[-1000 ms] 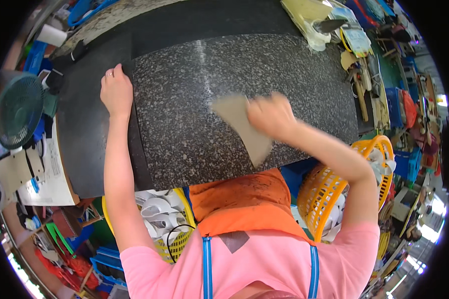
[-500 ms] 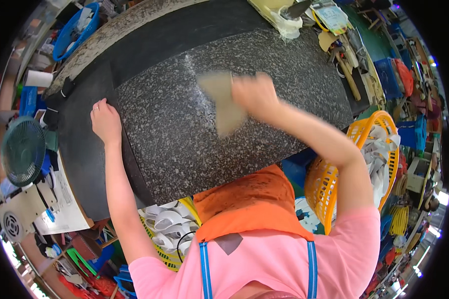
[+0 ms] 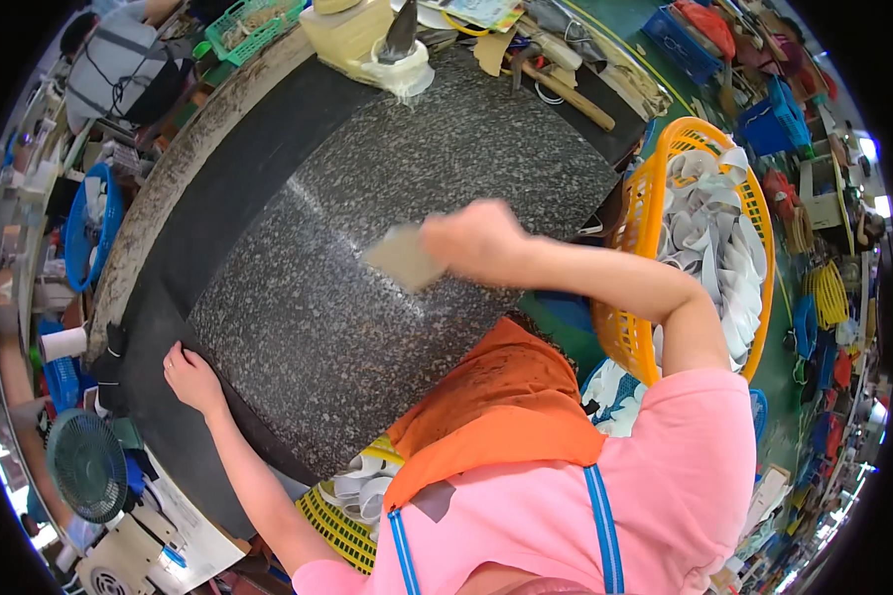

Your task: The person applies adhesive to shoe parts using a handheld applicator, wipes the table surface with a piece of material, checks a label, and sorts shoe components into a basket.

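A green fan (image 3: 87, 466), a white roll (image 3: 63, 344) and a blue basket (image 3: 79, 260) line the far left as a person in grey (image 3: 119, 74) appears near a green basket (image 3: 253, 47), while a yellow coil (image 3: 826, 293) (wound in several turns) and a blue crate (image 3: 680, 50) bearing a red bundle (image 3: 705, 29) stand out at right.

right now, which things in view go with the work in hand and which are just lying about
Work in hand, it seems:
- tan sheet, held in the right hand
- speckled slab, beneath it
- black mat, under the left hand

Apparently lying about:
- hammer
- fan
- white roll
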Demonstrator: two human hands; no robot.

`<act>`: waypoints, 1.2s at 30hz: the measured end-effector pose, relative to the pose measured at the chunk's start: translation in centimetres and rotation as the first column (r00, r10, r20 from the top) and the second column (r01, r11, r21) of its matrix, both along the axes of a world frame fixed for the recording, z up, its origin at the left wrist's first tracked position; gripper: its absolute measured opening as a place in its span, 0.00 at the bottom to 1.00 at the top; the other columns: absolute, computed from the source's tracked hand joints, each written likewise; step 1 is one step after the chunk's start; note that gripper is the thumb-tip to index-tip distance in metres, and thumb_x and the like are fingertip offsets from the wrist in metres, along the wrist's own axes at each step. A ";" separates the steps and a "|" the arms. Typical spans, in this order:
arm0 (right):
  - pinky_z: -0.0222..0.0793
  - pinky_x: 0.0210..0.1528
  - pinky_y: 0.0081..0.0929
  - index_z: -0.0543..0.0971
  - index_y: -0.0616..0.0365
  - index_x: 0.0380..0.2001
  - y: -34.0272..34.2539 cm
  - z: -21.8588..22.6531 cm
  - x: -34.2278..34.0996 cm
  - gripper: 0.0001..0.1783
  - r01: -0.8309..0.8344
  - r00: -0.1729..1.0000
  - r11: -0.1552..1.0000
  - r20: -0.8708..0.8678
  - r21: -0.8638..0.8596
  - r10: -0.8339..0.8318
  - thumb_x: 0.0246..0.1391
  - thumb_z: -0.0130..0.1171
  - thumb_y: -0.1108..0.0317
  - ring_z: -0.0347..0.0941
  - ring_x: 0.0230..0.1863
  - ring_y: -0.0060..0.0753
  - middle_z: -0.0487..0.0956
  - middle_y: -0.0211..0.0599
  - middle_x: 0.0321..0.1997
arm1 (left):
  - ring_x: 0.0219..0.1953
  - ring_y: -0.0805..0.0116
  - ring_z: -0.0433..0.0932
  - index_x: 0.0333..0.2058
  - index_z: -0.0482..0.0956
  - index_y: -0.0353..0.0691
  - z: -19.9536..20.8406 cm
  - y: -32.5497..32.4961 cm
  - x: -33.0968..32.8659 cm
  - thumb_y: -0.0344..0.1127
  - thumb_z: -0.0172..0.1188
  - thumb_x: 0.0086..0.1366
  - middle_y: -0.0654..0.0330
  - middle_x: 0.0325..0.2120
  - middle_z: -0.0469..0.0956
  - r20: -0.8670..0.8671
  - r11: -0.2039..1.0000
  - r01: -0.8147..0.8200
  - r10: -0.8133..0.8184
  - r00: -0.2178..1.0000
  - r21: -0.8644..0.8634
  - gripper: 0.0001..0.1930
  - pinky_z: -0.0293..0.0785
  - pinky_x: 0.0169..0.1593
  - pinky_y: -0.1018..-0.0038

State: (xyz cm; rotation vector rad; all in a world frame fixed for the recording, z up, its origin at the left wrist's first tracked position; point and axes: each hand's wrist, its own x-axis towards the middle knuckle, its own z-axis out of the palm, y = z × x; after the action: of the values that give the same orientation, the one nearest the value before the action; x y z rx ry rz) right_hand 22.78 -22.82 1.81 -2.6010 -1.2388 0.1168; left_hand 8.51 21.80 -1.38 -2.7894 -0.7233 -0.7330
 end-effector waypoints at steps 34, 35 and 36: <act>0.71 0.19 0.30 0.71 0.57 0.30 -15.7 2.4 16.3 0.11 0.625 0.464 0.631 0.431 0.460 -0.774 0.45 0.55 0.63 0.77 0.20 0.34 0.77 0.35 0.20 | 0.45 0.56 0.74 0.41 0.76 0.34 3.8 -38.5 6.6 0.24 0.53 0.59 0.52 0.40 0.76 0.270 0.185 0.758 -0.860 0.433 -0.625 0.11 0.68 0.48 0.66; 0.72 0.29 0.33 0.71 0.59 0.33 -17.5 0.9 17.9 0.15 0.774 0.395 0.516 0.359 0.366 -0.846 0.45 0.55 0.61 0.77 0.31 0.37 0.78 0.42 0.31 | 0.45 0.58 0.74 0.43 0.75 0.35 3.7 -38.8 6.8 0.23 0.51 0.59 0.52 0.42 0.75 0.270 0.195 0.759 -0.856 0.441 -0.621 0.13 0.68 0.49 0.68; 0.71 0.33 0.35 0.70 0.60 0.38 -18.1 0.2 18.2 0.18 0.751 0.332 0.499 0.406 0.432 -0.851 0.47 0.54 0.60 0.75 0.35 0.39 0.75 0.44 0.35 | 0.50 0.58 0.71 0.48 0.72 0.35 4.0 -38.8 6.9 0.22 0.51 0.59 0.52 0.46 0.73 0.251 0.156 0.686 -0.855 0.455 -0.711 0.17 0.65 0.55 0.68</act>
State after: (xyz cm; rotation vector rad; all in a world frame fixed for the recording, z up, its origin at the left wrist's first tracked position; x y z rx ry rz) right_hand 40.97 -40.95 2.01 -2.8204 0.1607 -1.0085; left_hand 15.46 -16.98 2.66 -3.8836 0.9017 -0.1413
